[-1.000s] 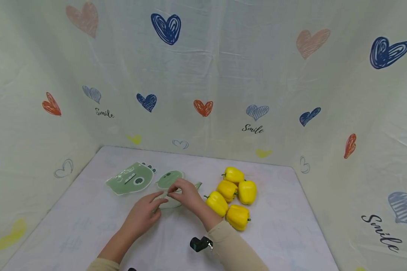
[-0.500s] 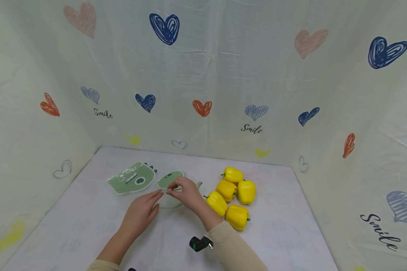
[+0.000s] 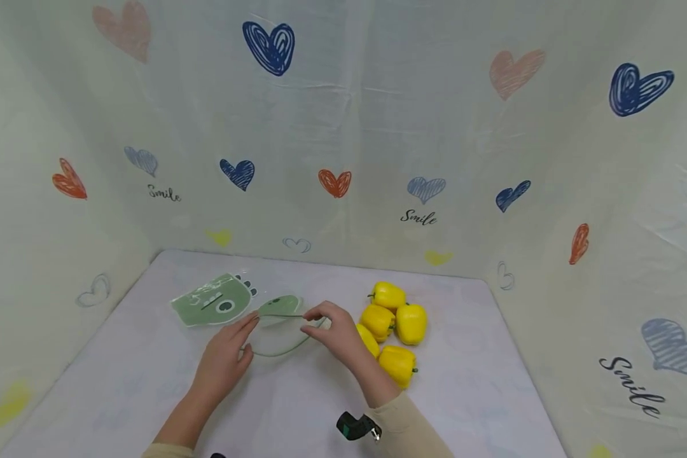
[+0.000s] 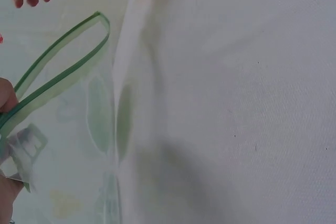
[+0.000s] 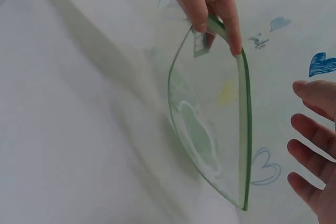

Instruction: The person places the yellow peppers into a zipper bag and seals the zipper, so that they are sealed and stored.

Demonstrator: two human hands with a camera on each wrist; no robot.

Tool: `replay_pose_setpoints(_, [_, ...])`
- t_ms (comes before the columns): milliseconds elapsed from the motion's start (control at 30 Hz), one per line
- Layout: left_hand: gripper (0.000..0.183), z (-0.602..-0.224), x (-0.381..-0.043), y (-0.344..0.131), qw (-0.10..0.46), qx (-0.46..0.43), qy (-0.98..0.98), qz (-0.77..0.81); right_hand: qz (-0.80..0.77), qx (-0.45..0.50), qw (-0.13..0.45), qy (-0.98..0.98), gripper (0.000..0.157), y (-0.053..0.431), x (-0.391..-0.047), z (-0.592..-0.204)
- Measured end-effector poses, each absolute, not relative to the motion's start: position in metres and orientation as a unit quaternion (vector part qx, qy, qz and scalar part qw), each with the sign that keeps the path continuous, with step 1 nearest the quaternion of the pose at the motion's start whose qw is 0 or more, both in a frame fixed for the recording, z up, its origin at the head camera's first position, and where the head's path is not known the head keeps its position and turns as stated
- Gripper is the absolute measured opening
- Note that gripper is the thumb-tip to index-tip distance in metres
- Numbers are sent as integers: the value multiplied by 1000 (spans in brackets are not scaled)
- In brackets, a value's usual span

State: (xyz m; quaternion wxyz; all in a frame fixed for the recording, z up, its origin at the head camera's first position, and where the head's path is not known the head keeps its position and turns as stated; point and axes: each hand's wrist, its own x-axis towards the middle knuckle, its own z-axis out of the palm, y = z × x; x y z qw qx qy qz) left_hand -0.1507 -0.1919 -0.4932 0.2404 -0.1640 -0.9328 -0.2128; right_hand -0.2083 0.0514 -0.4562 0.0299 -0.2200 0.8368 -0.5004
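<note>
My left hand (image 3: 220, 359) grips one end of a clear zip bag (image 5: 197, 129) with green edging and a green printed patch. Its fingers and thumb are on the slider end in the right wrist view. The mouth gapes in a long loop, its green rim (image 4: 63, 74) showing in the left wrist view. My right hand (image 3: 338, 332) is beside the far end of the mouth, fingers parted and holding nothing. In the right wrist view a gap shows between those fingers (image 5: 304, 127) and the bag. Another green bag (image 3: 214, 304) with a cartoon face lies flat behind my left hand.
Several yellow bell peppers (image 3: 411, 323) are grouped on the white table (image 3: 464, 394) right of my right hand. A black device (image 3: 352, 425) shows by my right sleeve. Heart-printed curtains (image 3: 343, 127) enclose the table's back and sides.
The hands have drawn apart, left hand leftward and right hand rightward. The bag's mouth has spread into a wide loop. My right fingers, earlier pinching at the rim, have come off it.
</note>
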Motion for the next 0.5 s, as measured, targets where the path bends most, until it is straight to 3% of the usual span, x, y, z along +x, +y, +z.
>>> replay_pose_setpoints(500, [51, -489, -152, -187, 230, -151, -936, -219, -509, -156, 29, 846, 22, 101, -189, -452])
